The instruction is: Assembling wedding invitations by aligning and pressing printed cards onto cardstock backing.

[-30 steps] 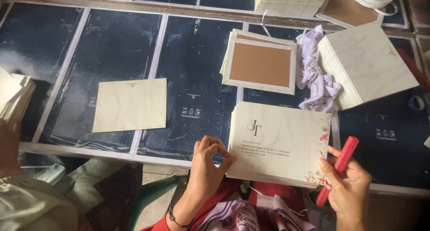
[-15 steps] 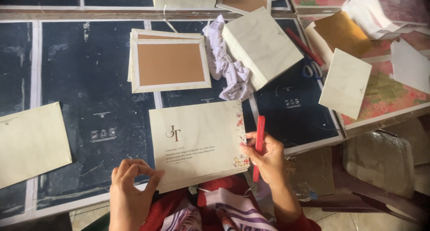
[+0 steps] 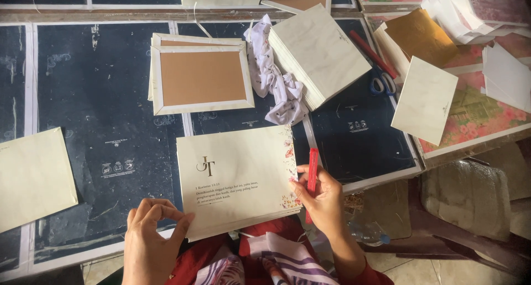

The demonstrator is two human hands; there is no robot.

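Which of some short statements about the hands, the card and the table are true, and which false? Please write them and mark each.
1. The right hand holds a red stick. True.
2. The left hand holds scissors. False: it touches the printed card; the scissors lie on the table.
3. A crumpled cloth lies beside a card stack. True.
4. The frames are blue. False: white border, brown centre.
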